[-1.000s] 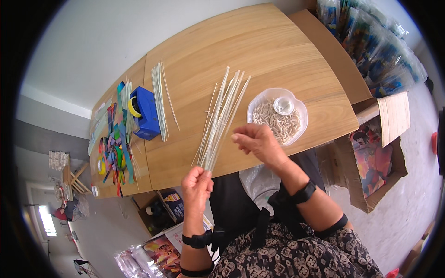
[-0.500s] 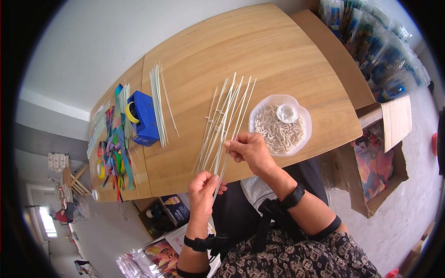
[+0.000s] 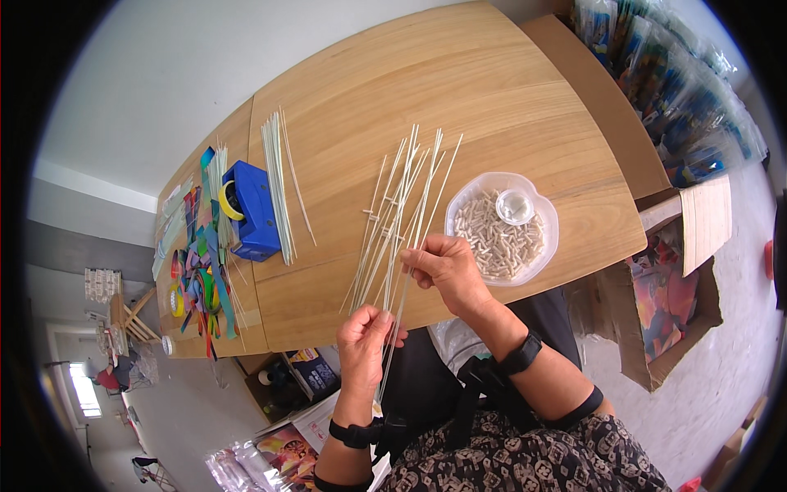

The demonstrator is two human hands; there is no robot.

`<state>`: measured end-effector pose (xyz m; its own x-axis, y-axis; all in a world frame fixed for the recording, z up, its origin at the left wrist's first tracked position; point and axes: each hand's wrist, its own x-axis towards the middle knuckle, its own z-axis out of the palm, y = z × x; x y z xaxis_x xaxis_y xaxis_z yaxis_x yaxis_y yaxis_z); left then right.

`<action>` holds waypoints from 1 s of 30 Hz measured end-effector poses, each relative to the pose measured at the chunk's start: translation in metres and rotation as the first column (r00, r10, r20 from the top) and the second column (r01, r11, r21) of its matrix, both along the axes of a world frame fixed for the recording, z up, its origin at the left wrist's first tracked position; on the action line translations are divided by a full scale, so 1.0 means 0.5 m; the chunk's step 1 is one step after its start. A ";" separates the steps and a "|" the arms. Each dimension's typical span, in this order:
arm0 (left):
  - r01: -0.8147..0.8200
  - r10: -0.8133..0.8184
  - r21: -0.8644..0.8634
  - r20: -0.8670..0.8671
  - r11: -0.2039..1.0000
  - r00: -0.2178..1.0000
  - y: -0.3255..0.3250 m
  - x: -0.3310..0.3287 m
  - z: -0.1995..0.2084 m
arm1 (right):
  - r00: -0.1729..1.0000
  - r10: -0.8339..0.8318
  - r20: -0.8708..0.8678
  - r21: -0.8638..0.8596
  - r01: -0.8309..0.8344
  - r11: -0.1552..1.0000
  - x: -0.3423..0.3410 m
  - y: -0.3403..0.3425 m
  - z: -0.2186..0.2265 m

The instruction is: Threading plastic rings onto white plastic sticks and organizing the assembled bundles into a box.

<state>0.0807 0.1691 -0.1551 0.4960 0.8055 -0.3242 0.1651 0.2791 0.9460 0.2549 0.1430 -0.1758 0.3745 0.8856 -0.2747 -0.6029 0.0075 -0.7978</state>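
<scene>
My left hand [image 3: 366,340] is closed in a pinch around the lower part of some thin white rods [image 3: 399,307], just off the table's near edge. Higher up the same rods, the thumb and fingertips of my right hand [image 3: 447,269] press together on them. Past my hands, a loose bundle of white rods [image 3: 395,205] lies fanned on the table, with small pale tube pieces on several of them. To the right of my right hand stands a clear plastic bowl [image 3: 551,234] of short off-white tubes [image 3: 496,242], with a small round clear cup [image 3: 514,207] in it.
On the wooden table [image 3: 393,74], a blue tape dispenser [image 3: 256,209] with yellow tape stands left, beside another rod bundle [image 3: 279,184]. Colourful ribbons [image 3: 205,279] lie at the far left. A cardboard box [image 3: 656,373] and plastic-wrapped packages [image 3: 672,90] are on the right.
The held rods have slid down through my left hand, and their lower ends now reach further below it. My right hand has shifted slightly; the bowl appears a little lower and further right.
</scene>
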 end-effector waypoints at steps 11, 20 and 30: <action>-0.043 0.045 0.101 -0.014 0.994 0.999 0.029 0.001 -0.005 | 0.999 -0.032 -0.020 -0.019 0.031 0.999 0.001 0.002 0.006; 0.051 -0.045 0.088 -0.067 0.995 0.997 0.021 0.013 0.016 | 0.999 -0.042 -0.031 0.011 0.042 0.999 0.009 0.001 0.008; 0.071 -0.064 0.045 -0.146 0.996 0.987 0.011 0.021 0.036 | 0.999 -0.047 0.005 0.007 0.047 0.999 0.009 0.010 0.010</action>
<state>0.0909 0.1748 -0.1370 0.5008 0.7887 -0.3565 0.3178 0.2155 0.9233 0.2595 0.1480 -0.1706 0.4168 0.8691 -0.2665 -0.5976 0.0411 -0.8008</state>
